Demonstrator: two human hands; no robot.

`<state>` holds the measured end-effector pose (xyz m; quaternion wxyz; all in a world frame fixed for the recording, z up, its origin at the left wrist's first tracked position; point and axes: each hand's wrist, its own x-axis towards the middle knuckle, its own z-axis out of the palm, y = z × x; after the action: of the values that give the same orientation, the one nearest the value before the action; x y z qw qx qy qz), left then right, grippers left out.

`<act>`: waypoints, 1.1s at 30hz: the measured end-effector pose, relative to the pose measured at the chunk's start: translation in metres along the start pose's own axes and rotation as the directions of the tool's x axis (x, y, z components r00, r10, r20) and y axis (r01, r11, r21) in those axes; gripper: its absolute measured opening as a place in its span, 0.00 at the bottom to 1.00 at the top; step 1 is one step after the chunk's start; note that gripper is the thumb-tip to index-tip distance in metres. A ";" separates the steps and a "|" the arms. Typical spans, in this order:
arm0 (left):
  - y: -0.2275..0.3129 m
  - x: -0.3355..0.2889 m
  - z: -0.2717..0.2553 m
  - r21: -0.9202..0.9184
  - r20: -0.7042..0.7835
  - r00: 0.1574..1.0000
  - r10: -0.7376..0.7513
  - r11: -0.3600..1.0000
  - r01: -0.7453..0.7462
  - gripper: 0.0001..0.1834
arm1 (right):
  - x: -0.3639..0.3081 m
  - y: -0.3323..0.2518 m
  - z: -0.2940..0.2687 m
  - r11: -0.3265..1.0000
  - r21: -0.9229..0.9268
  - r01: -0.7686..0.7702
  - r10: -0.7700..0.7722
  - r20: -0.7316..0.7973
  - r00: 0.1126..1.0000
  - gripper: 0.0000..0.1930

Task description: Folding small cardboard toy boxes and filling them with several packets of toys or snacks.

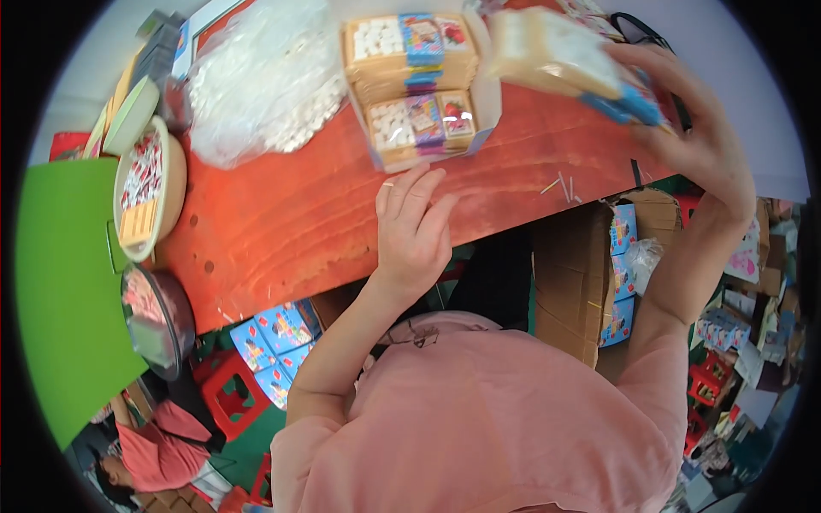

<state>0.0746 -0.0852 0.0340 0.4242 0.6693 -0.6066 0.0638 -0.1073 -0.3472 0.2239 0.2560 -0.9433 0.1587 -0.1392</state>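
An open white box (489, 120) stands at the middle back of the red-brown table. Inside it are two rows of small flat packets (412, 43) with white pellets, blue or purple bands and a strawberry picture. My left hand (414, 227) lies open at the table's near edge, fingers stretched toward the box's front; whether they touch it, I cannot tell. At the far right, my right hand (701, 128) is closed on a bundle of cream and blue packets (556, 53), raised beside the box and blurred by motion.
A clear bag of white pellets (265, 81) lies left of the box. Farther left are an oval tub (175, 184) and a round bowl (158, 321). Thin white sticks (564, 187) lie on the table. Below stands a cardboard carton (569, 286). A person (167, 449) sits at lower left.
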 end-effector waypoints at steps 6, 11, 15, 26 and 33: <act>-0.022 -0.015 0.018 -0.034 -0.393 0.863 -0.318 0.943 0.332 0.19 | 0.076 -0.061 0.068 0.877 -0.364 0.315 -0.157 0.402 0.902 0.30; -0.039 0.003 0.011 -0.184 -0.234 0.787 -0.571 0.820 0.541 0.23 | 0.099 -0.064 0.122 0.900 -0.325 0.290 -0.101 0.493 0.864 0.28; -0.047 -0.010 -0.002 -0.119 -0.250 0.831 -0.496 0.868 0.482 0.22 | 0.091 -0.053 0.150 0.851 -0.404 0.334 -0.138 0.443 0.886 0.28; -0.030 0.000 -0.004 0.262 -0.293 0.950 0.104 0.965 -0.025 0.22 | 0.084 -0.054 0.169 0.932 -0.306 0.194 -0.038 0.449 0.893 0.28; -0.024 0.017 -0.004 0.396 -0.215 0.967 0.136 0.917 -0.041 0.25 | 0.085 -0.053 0.176 0.927 -0.315 0.204 -0.059 0.414 0.908 0.27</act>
<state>0.1014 -0.0977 0.0347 0.3494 0.6991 -0.5566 0.2818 0.0426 -0.2583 0.1213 0.1001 -0.9908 0.0607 0.0683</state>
